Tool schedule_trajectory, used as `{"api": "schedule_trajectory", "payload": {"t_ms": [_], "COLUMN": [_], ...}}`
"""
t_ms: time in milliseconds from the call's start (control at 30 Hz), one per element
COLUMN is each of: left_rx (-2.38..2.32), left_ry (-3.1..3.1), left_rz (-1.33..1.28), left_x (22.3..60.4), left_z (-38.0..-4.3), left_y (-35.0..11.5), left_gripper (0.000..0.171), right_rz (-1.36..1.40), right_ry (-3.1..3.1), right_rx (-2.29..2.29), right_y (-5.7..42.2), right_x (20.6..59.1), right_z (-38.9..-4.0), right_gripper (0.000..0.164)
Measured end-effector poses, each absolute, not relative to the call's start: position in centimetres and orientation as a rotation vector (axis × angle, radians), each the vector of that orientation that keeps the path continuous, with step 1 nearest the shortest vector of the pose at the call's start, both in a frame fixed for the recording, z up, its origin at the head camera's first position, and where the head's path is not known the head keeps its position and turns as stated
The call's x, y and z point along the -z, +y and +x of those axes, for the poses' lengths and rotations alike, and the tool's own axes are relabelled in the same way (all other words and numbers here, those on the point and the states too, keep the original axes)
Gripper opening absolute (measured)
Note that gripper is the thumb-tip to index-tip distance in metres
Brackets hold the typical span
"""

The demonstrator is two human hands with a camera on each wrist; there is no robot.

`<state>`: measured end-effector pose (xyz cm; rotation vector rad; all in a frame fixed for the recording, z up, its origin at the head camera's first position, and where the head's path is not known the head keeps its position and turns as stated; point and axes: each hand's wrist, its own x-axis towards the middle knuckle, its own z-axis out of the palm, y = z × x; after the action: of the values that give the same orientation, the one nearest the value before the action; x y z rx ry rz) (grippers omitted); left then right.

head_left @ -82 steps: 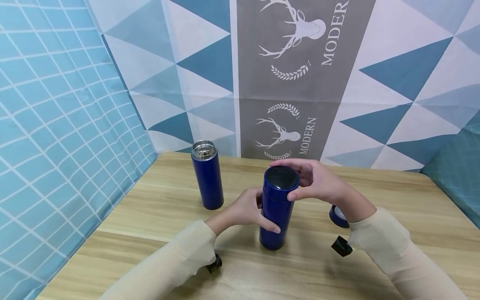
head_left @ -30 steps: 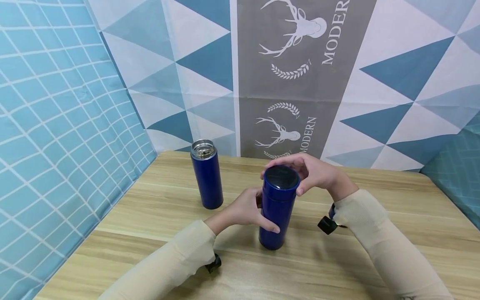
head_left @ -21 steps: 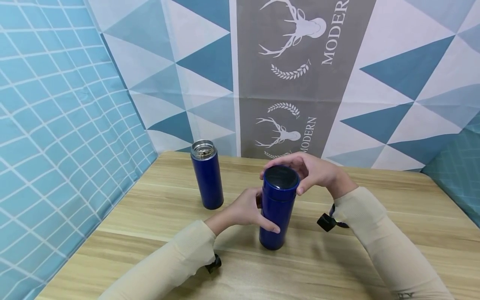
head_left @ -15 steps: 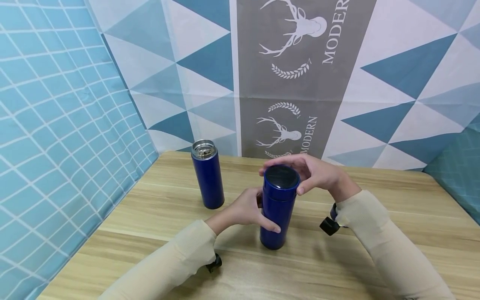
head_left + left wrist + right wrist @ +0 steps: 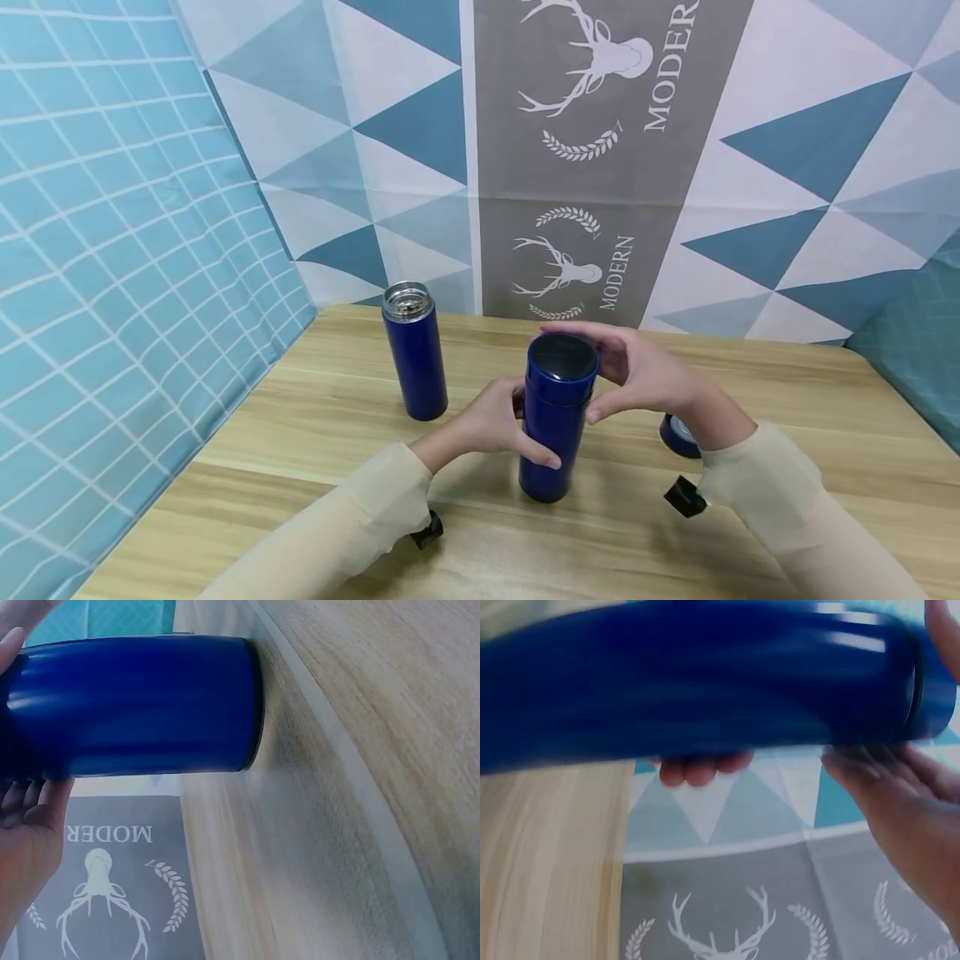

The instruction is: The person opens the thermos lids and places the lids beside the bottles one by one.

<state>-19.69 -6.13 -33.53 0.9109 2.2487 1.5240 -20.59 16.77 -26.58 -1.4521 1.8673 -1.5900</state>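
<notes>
A dark blue thermos (image 5: 551, 446) with a black-topped lid (image 5: 564, 358) stands upright in the middle of the wooden table. My left hand (image 5: 491, 419) grips its body from the left, thumb across the front and fingers behind. In the left wrist view the thermos base (image 5: 251, 705) shows right at the tabletop. My right hand (image 5: 648, 367) curves round the lid, with the fingers behind it and the thumb at the right edge near the lid seam. The right wrist view is blurred there, around the lid seam (image 5: 916, 679).
Behind and to the left stands a second blue thermos (image 5: 416, 358), its steel mouth uncovered. A loose blue lid (image 5: 678, 435), partly hidden by the right wrist, lies on the table (image 5: 847, 433) at the right. Patterned cloth (image 5: 405, 142) hangs at the back edge.
Over the last half second my right wrist has swung toward me and right, and its thumb has moved lower beside the lid. The loose lid shows more. My left hand has stayed put.
</notes>
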Motion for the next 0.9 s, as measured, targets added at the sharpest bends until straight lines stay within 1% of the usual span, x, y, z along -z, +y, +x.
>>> {"api": "schedule_trajectory", "payload": {"t_ms": [100,233,367,767,900], "left_rx": [-1.525,-1.534,-1.529,-1.511,-1.511], "left_ry": [2.254,2.25,2.243,2.256,2.257], "left_rz": [0.926,0.927,0.932,0.948,0.947], "left_x": [33.6,33.7,33.7,33.7,33.8], "left_z": [-19.8,-19.8,-19.8,-19.7,-19.8], "left_y": [-6.1,-6.1,-6.3,-6.4,-6.4], "left_gripper": [0.068,0.068,0.068,0.068,0.067], "right_rz": [-1.422,-1.27,-1.211,-1.423,-1.423], "right_ry": [1.938,2.092,2.156,1.994,1.97], "right_rx": [1.669,1.711,1.687,1.628,1.605], "right_y": [16.4,15.9,15.8,16.2,16.2], "right_x": [26.5,26.2,26.0,26.3,26.0], "right_z": [-19.7,-18.7,-18.5,-20.1,-20.4], "right_gripper": [0.082,0.074,0.07,0.067,0.068]}}
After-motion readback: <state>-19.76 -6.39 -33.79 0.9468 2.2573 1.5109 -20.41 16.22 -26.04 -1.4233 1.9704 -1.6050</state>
